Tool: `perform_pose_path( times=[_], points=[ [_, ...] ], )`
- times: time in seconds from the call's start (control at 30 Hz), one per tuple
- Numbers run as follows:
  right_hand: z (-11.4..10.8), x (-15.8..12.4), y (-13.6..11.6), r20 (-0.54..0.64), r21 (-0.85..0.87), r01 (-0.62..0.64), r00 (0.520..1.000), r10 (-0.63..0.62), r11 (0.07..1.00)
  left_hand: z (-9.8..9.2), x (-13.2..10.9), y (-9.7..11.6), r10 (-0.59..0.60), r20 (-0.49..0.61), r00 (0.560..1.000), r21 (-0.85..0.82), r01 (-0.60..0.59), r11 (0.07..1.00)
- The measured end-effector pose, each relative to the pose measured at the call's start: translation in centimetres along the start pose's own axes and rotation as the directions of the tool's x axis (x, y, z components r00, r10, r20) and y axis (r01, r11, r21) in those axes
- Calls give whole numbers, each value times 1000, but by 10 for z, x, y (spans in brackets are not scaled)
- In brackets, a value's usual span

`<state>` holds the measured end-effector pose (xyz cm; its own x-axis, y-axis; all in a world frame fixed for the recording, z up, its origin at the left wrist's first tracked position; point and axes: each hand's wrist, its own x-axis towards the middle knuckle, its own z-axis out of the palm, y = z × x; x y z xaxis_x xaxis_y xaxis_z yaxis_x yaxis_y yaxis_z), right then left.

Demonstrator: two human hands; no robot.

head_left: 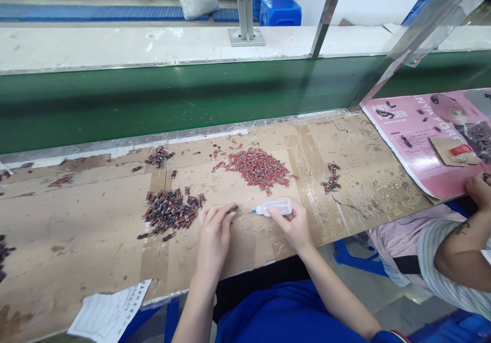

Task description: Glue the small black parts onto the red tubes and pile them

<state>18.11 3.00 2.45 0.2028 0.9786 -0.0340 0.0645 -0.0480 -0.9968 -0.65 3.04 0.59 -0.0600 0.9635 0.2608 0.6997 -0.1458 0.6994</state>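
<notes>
My right hand (294, 224) grips a small clear squeeze bottle (282, 206) lying nearly level, its thin blue tip (253, 211) pointing left. Facing it, my left hand (215, 225) pinches a small dark piece (233, 208) at the fingertips; its exact kind is too small to make out. A short gap separates the bottle's tip from that piece. Beyond both hands lies a heap of small red-and-silver parts (261, 168). Left of my left hand sits a heap of dark and red parts (172, 210), close to my knuckles.
Cardboard (99, 205) covers the bench, with a small dark cluster (331, 178) on the right. A paper sheet (111, 310) overhangs the front edge. At right, a co-worker's hand (479, 189) rests by a pink poster (418, 143). A green-sided ledge (172, 95) runs behind.
</notes>
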Motion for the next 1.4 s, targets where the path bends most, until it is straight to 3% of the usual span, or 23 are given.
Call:
perform_pose_path(
  times=[0.07,0.17,0.27,0.4,0.53,0.63,0.73,0.83,0.9,1.03,1.2,1.4],
  points=[
    [-3,-6,-1,35,-204,92,996,-87,975,-8,1,-4,34,-31,999,0,-34,999],
    [-9,-8,-2,-6,-465,171,981,-196,868,-16,3,-6,51,-30,998,3,-51,999],
    [-18,2,-5,-27,-507,196,970,-243,839,-17,2,-4,49,-12,999,-28,-50,998],
    [-26,34,-8,169,-517,334,942,-289,788,-13,-1,3,6,6,1000,-117,-5,993],
    [-18,63,-1,373,-650,420,902,-216,633,-11,-7,12,-90,5,996,-186,90,978],
    [-9,70,3,401,-709,411,903,-151,573,-12,-12,16,-121,6,993,-231,119,966],
    [-6,67,-1,386,-717,374,916,-112,588,-11,-15,16,-165,-3,986,-262,159,952],
    [-8,57,-10,336,-676,327,934,-120,660,-8,-15,17,-225,-1,974,-305,214,928],
    [-9,48,-17,279,-582,273,952,-126,766,-6,-14,20,-246,6,969,-341,233,911],
    [-2,26,-23,233,-199,38,972,10,979,-2,-9,31,-273,1,962,-379,253,890],
    [15,7,-24,246,162,-207,955,164,965,0,-6,42,-283,12,959,-440,259,860],
    [23,5,-23,279,260,-272,940,198,926,-1,-7,45,-289,15,957,-489,260,833]
  ],
)
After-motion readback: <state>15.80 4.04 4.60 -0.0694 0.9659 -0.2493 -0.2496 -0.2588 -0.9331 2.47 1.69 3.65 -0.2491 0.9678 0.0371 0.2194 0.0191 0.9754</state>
